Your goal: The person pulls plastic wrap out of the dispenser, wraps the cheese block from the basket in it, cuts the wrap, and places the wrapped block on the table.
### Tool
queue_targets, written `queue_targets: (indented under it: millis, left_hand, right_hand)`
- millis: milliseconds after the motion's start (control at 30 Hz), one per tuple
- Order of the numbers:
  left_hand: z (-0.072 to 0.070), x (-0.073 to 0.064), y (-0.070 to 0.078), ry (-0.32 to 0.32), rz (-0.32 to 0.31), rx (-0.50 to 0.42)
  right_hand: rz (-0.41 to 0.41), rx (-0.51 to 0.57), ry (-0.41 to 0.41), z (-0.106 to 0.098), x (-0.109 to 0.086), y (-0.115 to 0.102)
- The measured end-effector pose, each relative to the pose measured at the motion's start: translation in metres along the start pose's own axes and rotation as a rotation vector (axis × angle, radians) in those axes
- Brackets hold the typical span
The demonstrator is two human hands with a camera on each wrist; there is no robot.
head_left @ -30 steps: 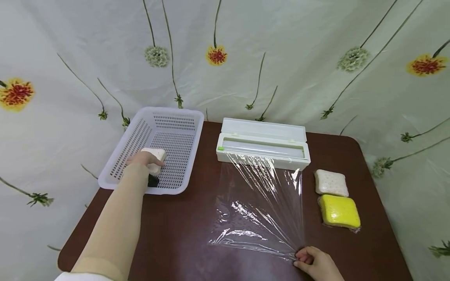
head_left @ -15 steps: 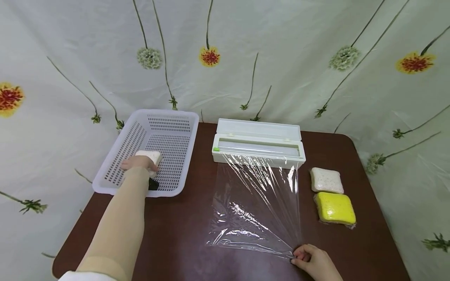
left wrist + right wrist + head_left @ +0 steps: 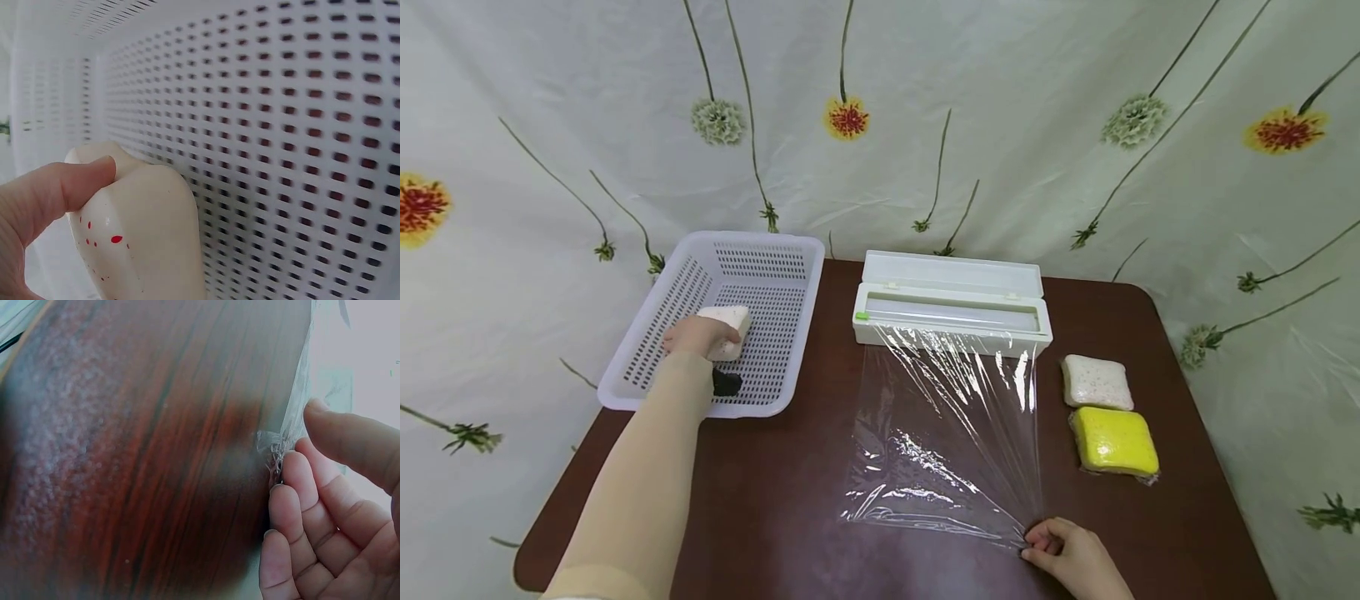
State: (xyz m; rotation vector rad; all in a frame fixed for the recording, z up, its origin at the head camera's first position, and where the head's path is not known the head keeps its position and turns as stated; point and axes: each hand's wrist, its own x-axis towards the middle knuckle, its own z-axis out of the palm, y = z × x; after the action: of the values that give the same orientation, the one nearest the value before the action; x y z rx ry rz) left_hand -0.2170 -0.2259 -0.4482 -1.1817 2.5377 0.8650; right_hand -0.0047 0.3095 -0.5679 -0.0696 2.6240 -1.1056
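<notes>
In the basket (image 3: 808,333) at the left, my left hand (image 3: 691,335) grips a white block (image 3: 735,318) with red specks, shaped like a thick slice of bread. The left wrist view shows the thumb pressed over the top edge of this white block (image 3: 150,219), close to the perforated wall. My right hand (image 3: 1071,557) pinches the near right corner of a sheet of cling film (image 3: 947,450). That film stretches out of a white dispenser box (image 3: 955,342) with its lid raised. In the right wrist view, the bunched film (image 3: 278,447) lies between thumb and fingers.
On the right of the brown table (image 3: 767,500) lie another white speckled block (image 3: 1096,383) and a yellow block (image 3: 1116,442) wrapped in film. Something black (image 3: 726,383) shows beside my left wrist. A flowered curtain (image 3: 1000,167) hangs behind the table.
My left hand has closed round the white block and shifted it slightly toward the back of the basket. The right hand stays on the film corner. The head view has turned a little.
</notes>
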Motion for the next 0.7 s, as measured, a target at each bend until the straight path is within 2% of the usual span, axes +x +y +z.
queue_targets:
  millis: [133, 233, 367, 533, 700]
  left_hand:
    - [-0.010, -0.002, 0.009, -0.024, 0.067, -0.039]
    - [-0.019, -0.005, 0.018, -0.024, 0.142, 0.009]
    - [-0.027, -0.013, 0.030, 0.000, 0.227, 0.017]
    - [-0.033, -0.034, 0.042, 0.019, 0.359, -0.057]
    - [-0.034, -0.063, 0.053, 0.057, 0.537, -0.118]
  right_hand:
    - [0.009, 0.005, -0.009, 0.000, 0.000, 0.000]
    - [0.024, 0.004, -0.014, 0.000, 0.000, 0.000]
    - [0.040, 0.004, -0.019, 0.000, 0.000, -0.001]
    - [0.036, 0.008, -0.021, -0.001, -0.001, -0.002]
    - [0.022, 0.008, -0.019, -0.002, -0.001, -0.003]
